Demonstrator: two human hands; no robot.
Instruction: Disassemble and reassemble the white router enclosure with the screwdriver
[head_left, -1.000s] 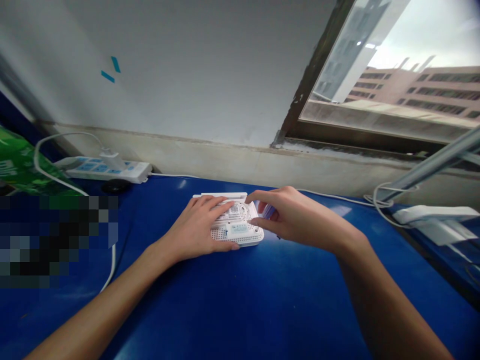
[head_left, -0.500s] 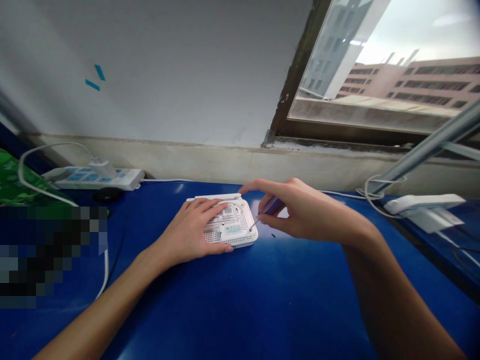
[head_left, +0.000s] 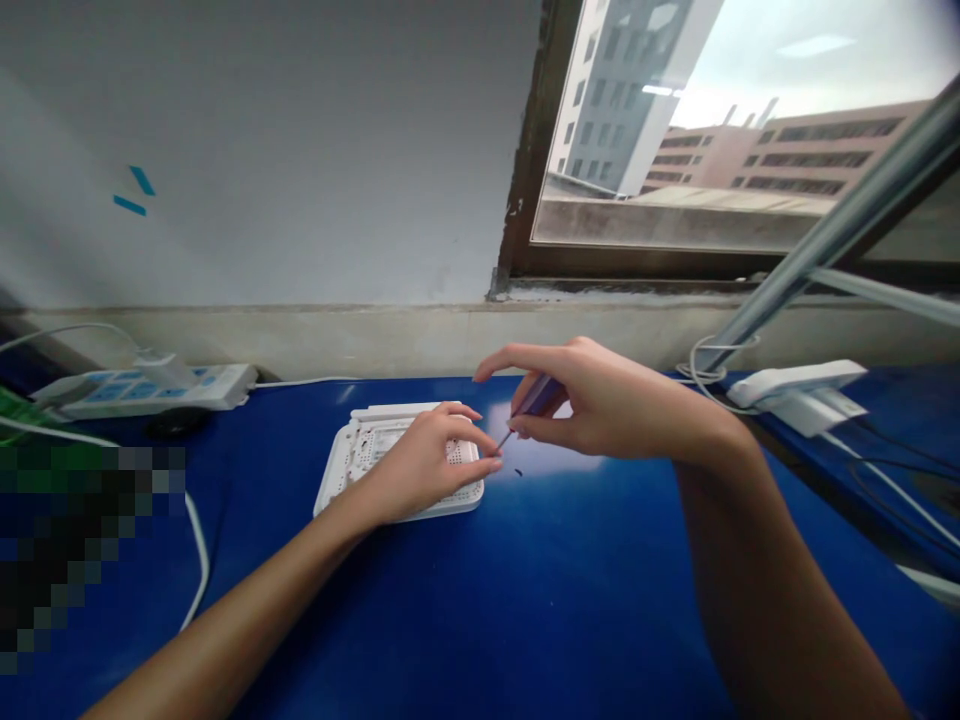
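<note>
A white router-like device [head_left: 341, 460] with a vented underside lies on the blue table, partly covered by my left hand [head_left: 427, 450]. The thumb and index finger of that hand meet at the tip of a screwdriver [head_left: 540, 396], just past the device's right edge. Whether a small part sits between those fingertips is too small to tell. My right hand [head_left: 600, 400] grips the screwdriver's purple handle, index finger stretched out above it. The thin metal shaft slants down to the left. A small dark piece [head_left: 518, 472] lies on the table below the shaft.
A white power strip [head_left: 225, 385] with a plug in it and a black rounded object [head_left: 178, 422] lie at the back left. To the right stand a metal pole [head_left: 787, 270] wrapped with cable and another white power strip [head_left: 802, 380]. A wall and window rise behind.
My left hand has gone from lying flat on the device to pinching at the screwdriver's tip. The screwdriver has lifted off the device's corner hole. The view has shifted right.
</note>
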